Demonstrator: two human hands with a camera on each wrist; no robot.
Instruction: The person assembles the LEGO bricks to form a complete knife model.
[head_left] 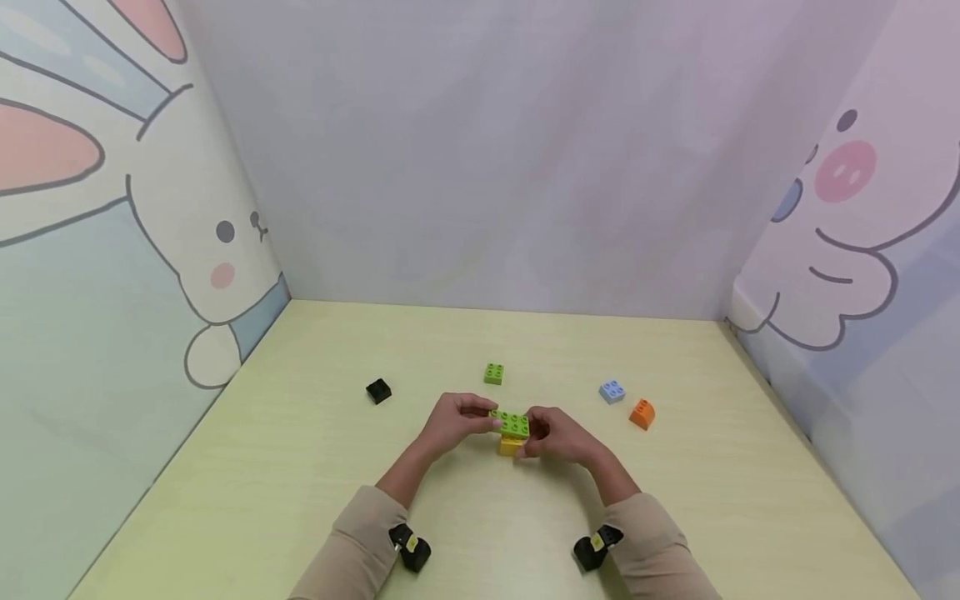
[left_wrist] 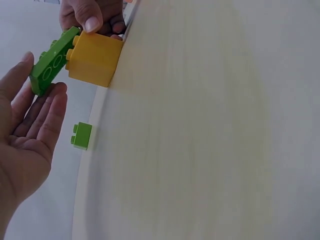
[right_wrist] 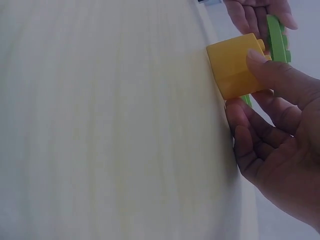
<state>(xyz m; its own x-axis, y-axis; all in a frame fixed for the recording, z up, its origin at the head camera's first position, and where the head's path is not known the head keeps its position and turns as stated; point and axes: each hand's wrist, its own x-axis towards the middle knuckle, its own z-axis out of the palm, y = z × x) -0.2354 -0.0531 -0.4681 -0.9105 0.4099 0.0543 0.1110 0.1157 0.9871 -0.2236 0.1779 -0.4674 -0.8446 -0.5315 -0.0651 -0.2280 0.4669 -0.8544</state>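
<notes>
Near the middle of the table, my left hand [head_left: 459, 422] pinches one end of a long green brick [head_left: 513, 425] between thumb and fingers. Below it a yellow block [head_left: 509, 447], studs on top, stands on the table, gripped by the thumb and fingers of my right hand [head_left: 562, 437]. In the left wrist view the green brick [left_wrist: 54, 61] tilts against the studded side of the yellow block [left_wrist: 95, 59], its hollow underside partly showing. From the right wrist, the thumb lies on the face of the yellow block [right_wrist: 235, 65], and the green brick [right_wrist: 276, 37] is right by its studs.
Behind the hands lies a small green brick [head_left: 493, 373]. A black brick [head_left: 378, 391] is off to the left; a light blue brick [head_left: 612, 392] and an orange curved brick [head_left: 642, 414] lie to the right. Printed cloth walls border the table's back and sides.
</notes>
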